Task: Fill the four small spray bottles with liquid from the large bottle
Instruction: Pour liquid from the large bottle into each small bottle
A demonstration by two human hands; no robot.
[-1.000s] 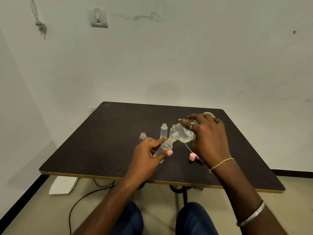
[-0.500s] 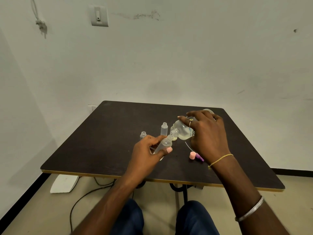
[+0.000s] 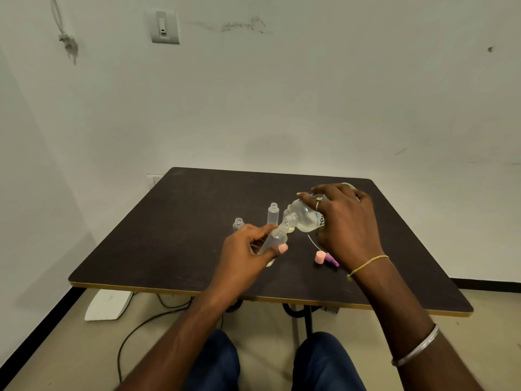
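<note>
Label on large clear plastic bottle point(image 3: 303, 218): only letters "re" readable, rest hidden under fingers of right hand point(image 3: 346, 224), which wrap its body. Bottle tilted neck-down, pale liquid pooled in low side. Its mouth meets mouth of small clear spray bottle point(image 3: 277, 236), slanted, pinched between thumb and forefinger of left hand point(image 3: 242, 255). Beyond left fingertips: tall clear uncapped bottle point(image 3: 273, 215) and short clear bottle point(image 3: 238, 222), both upright. Pink cap point(image 3: 319, 257) and purple cap point(image 3: 333, 261) just beside right wrist. Dark brown tabletop point(image 3: 169, 235) stretches left of left knuckles to yellow-trimmed edge.
</note>
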